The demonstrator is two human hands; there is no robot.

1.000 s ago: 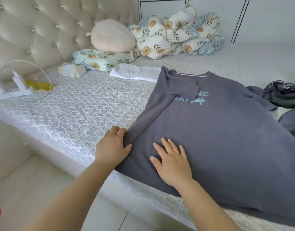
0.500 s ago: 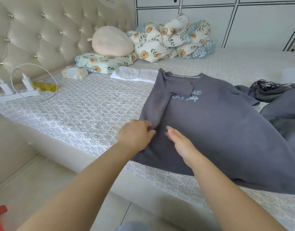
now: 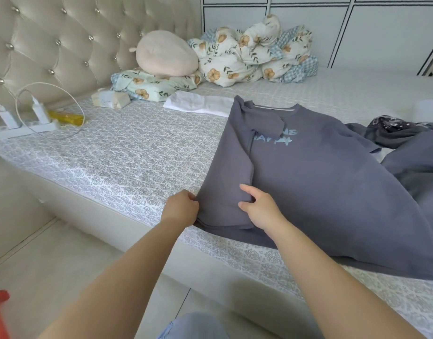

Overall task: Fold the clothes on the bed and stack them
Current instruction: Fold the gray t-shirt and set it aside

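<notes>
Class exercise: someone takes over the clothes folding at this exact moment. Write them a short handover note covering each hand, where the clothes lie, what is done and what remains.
Left hand: grips the folded left edge of the grey T-shirt near the hem.
Right hand: pinches the same folded flap.
Done: left side and sleeve folded in; a folded white garment lies beyond the collar.
Left: fold the right side, fold up, stack; the dark clothes pile at right is unfolded.

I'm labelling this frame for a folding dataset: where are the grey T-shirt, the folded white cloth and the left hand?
grey T-shirt (image 3: 332, 192), head view, middle of its front.
folded white cloth (image 3: 198, 104), head view, its top face.
left hand (image 3: 181, 206), head view, back of the hand.
</notes>
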